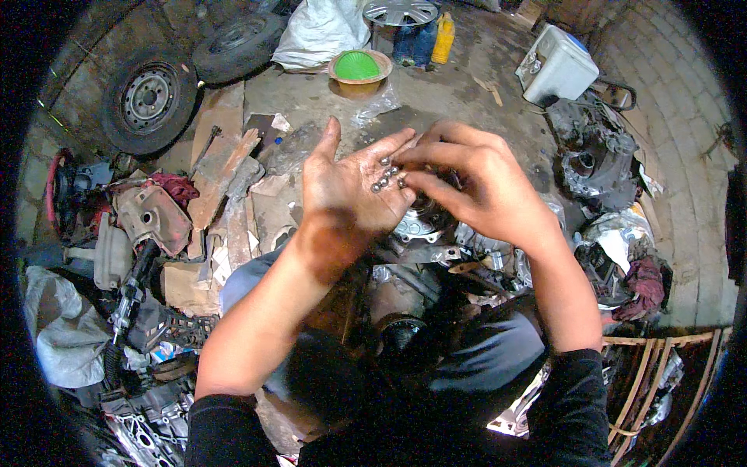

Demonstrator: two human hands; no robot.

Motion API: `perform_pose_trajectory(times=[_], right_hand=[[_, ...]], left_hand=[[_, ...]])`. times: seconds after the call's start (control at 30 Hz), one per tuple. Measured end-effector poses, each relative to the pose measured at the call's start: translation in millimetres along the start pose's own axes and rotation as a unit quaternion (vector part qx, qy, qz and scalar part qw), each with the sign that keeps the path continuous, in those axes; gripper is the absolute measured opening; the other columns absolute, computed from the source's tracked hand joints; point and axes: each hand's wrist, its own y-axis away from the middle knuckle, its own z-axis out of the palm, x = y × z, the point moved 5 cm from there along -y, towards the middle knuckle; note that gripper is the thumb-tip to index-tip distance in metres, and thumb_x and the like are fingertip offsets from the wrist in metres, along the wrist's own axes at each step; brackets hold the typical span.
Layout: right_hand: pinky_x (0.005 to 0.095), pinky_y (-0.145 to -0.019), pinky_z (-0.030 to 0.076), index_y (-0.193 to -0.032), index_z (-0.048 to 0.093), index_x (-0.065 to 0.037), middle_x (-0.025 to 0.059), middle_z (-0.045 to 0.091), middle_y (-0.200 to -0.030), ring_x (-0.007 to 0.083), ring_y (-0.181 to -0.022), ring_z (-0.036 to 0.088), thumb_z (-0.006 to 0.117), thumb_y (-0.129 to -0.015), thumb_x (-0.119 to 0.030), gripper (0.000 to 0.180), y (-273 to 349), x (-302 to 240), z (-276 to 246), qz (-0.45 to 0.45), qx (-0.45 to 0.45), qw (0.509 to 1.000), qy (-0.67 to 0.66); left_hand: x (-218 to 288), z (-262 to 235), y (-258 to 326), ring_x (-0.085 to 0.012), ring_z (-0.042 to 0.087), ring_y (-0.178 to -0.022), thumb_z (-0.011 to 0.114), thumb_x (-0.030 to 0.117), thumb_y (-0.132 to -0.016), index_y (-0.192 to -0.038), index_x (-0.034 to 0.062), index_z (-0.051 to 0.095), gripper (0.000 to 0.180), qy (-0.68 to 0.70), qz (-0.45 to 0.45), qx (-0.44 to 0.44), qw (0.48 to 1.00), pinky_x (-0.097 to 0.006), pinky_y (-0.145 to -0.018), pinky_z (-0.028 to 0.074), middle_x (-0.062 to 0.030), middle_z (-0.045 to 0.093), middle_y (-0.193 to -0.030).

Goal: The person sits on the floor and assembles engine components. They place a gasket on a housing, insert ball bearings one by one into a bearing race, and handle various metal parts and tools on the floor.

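My left hand (348, 184) is turned palm up, thumb pointing away, with several small shiny steel balls (381, 184) lying on the palm and fingers. Over that palm, my right hand (476, 177) has its thumb and index finger brought together at the balls, with one ball showing between the fingertips. How firmly it is gripped cannot be seen. Below the hands, partly hidden by them, sits a round metal housing (420, 226) with a flange. A dark cylindrical metal part (401, 331) stands between my knees.
Two wheels with tires (149, 101) lean at the back left. A basin with a green bowl (358, 68) and a yellow bottle (443, 39) stand ahead. Greasy gearbox casings (595, 156) lie right, below a white box (556, 66). Wooden boards (226, 183) and car parts crowd the left.
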Motion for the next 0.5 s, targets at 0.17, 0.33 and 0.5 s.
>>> perform_pose_trajectory(times=[0.17,0.33,0.5], right_hand=[[0.0478,-0.084,0.054,-0.098,0.070,-0.003,0.0190,0.067,-0.099,0.0404,-0.093,0.065,0.071,-0.081,-0.013,0.019,-9,-6,9,0.033,-0.074,0.996,0.025],[0.0490,-0.084,0.053,-0.104,0.068,-0.002,0.0210,0.067,-0.099,0.0420,-0.095,0.064,0.070,-0.080,-0.011,0.026,-15,-11,13,0.028,-0.058,0.998,0.025],[0.0489,-0.084,0.053,-0.103,0.068,0.000,0.0221,0.069,-0.095,0.0420,-0.092,0.065,0.072,-0.078,-0.012,0.028,-21,-4,16,0.038,-0.086,0.995,0.017]], left_hand=[[6,0,3,-0.0338,0.057,-0.114,0.027,0.070,-0.098,-0.133,-0.0104,0.049,0.091,0.010,-0.005,-0.023,1.000,-0.039,-0.099,0.045,-0.0233,0.061,-0.126],[13,-3,4,-0.0327,0.058,-0.114,0.030,0.070,-0.098,-0.136,-0.0100,0.047,0.090,0.004,0.002,-0.020,1.000,-0.038,-0.101,0.045,-0.0220,0.062,-0.124],[13,-8,3,-0.0323,0.058,-0.115,0.031,0.069,-0.098,-0.137,-0.0101,0.046,0.089,0.006,0.000,-0.024,1.000,-0.039,-0.102,0.045,-0.0225,0.060,-0.128]])
